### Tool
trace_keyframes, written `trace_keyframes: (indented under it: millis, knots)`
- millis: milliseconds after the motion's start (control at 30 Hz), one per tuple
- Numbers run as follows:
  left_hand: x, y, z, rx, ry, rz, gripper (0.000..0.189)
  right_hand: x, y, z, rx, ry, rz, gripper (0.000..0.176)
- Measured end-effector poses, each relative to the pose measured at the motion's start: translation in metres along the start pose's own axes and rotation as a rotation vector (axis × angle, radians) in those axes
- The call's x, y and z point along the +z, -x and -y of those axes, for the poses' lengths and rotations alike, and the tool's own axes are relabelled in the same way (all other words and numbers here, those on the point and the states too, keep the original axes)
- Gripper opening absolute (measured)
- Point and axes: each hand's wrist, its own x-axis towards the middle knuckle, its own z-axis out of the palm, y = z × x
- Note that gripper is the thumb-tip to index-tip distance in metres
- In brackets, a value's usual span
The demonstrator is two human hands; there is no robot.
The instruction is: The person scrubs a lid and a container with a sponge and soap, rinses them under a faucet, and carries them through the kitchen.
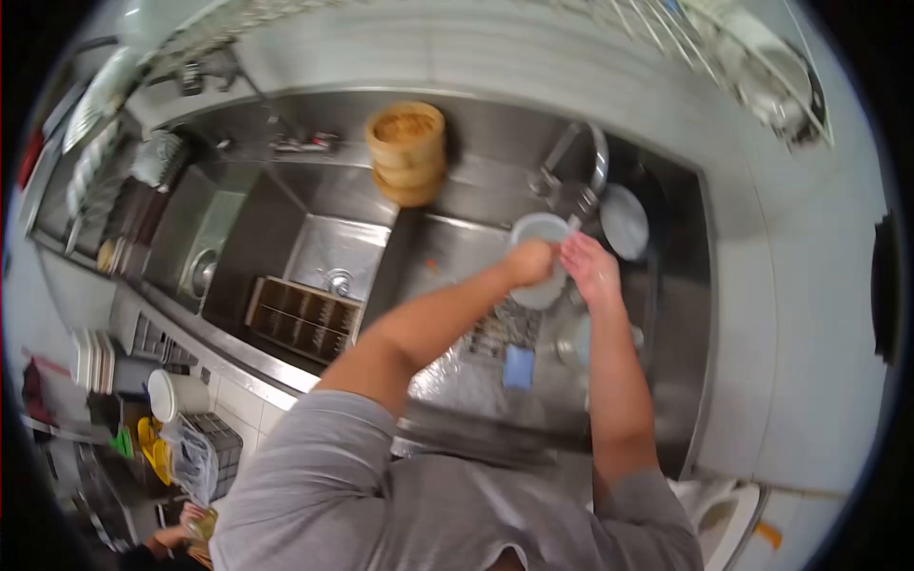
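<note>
In the sink basin, both hands are under the running end of the faucet, just over a white bowl-like container. My left hand has its fingers curled in front of that container; whatever it grips, if anything, is hidden. Beside it, my right hand has its fingers stretched out near the faucet's mouth, with nothing visible in it. Below the hands, a blue sponge lies on the basin floor. A pale round bowl leans at the right, next to a dark pan.
Stacked bamboo steamers stand on the sink's back ledge. A brown divided rack sits in the middle basin. A wire shelf hangs above. At lower left are a white bucket, a crate and another person's hand.
</note>
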Motion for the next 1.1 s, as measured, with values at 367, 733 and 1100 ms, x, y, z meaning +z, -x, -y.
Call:
trace_keyframes:
  millis: [367, 733, 1100]
  knots:
    - [0.004, 0.026, 0.075, -0.731, 0.488, -0.332, 0.028, 0.037, -0.038, 0.008, 0.136, 0.130, -0.077, 0.022]
    - [0.045, 0.054, 0.095, -1.228, 1.302, -0.671, 0.055, 0.050, -0.045, 0.032, 0.290, 0.509, 0.246, 0.028]
    - [0.069, 0.044, 0.121, -1.333, 2.005, -0.461, 0.029, 0.044, -0.034, 0.017, -0.001, 0.997, 0.157, 0.048]
